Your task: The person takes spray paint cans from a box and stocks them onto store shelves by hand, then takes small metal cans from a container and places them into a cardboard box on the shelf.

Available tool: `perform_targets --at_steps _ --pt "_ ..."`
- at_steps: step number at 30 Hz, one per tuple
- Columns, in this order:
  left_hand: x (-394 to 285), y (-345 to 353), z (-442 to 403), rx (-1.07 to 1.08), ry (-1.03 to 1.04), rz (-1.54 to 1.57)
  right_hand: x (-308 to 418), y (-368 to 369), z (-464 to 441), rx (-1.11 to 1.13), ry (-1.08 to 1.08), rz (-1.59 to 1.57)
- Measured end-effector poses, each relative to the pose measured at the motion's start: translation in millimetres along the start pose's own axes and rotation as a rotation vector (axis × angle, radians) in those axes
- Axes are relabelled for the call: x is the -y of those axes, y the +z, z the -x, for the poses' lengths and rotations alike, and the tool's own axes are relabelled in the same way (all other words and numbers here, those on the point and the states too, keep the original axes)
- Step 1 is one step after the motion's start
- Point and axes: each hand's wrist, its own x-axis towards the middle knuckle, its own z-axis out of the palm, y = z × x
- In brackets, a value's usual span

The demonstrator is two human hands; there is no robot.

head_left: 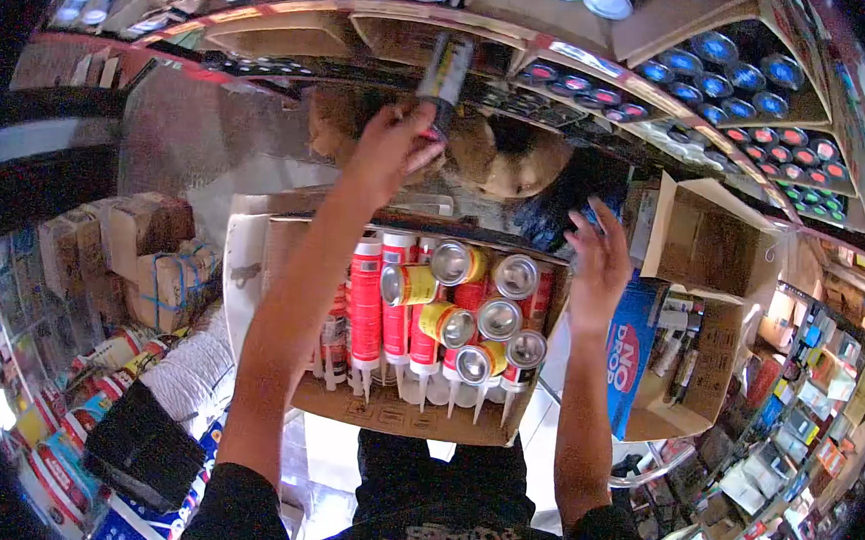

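Observation:
My left hand (393, 152) is raised at the shelf edge, its fingers wrapped round the lower end of a slim cylindrical can (447, 68). The can looks like a spray can with a pale, yellow-marked label; it is blurred. My right hand (599, 257) hangs beside the right rim of a cardboard box (343, 404), fingers apart and nothing in them. In that box, red sealant cartridges (365, 310) with pale nozzles lie side by side. Several small yellow tins (413, 285) with metal ends rest on top of the cartridges, some tilted.
Shelves above hold boxes of blue-topped cans (714, 84) and red-topped cans (782, 149). To the right stands an open carton (707, 364) with tubes inside, beside a blue box (632, 359). Brown parcels (167, 267) and a coil of white rope (184, 378) are at left.

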Motion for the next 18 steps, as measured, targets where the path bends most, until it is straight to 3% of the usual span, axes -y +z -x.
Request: perform_targets --at_steps 1,4,7,8,9,12,13,15,17,18 --pt "-6 8 -9 -0.106 -0.01 -0.055 -8 -25 7 -0.031 0.007 0.045" --pt "-4 9 -55 -0.028 0.121 -0.048 -27 -93 34 -0.147 0.057 0.235" --pt "-9 23 -79 -0.074 0.176 -0.088 -49 -149 61 -0.306 0.012 0.19" --pt "17 -13 -123 0.194 0.6 -0.512 -54 -167 67 -0.315 0.021 0.187" --pt "14 -9 -124 0.202 0.593 -0.52 -58 -186 73 -0.377 -0.006 0.344" --pt "-5 27 -120 0.061 0.249 -0.306 -76 -244 76 -0.529 -0.019 0.667" --pt "8 0 -161 0.073 0.356 -0.495 -80 -263 77 -0.605 -0.009 0.832" --pt "32 -51 -241 0.034 0.589 -0.873 -97 -302 78 -0.651 0.133 0.711" --pt "25 -40 -232 0.085 0.636 -0.902 -154 -362 83 -0.535 0.133 0.722" --pt "22 -33 -230 0.117 0.69 -0.927 -195 -402 92 -0.546 0.27 0.705"
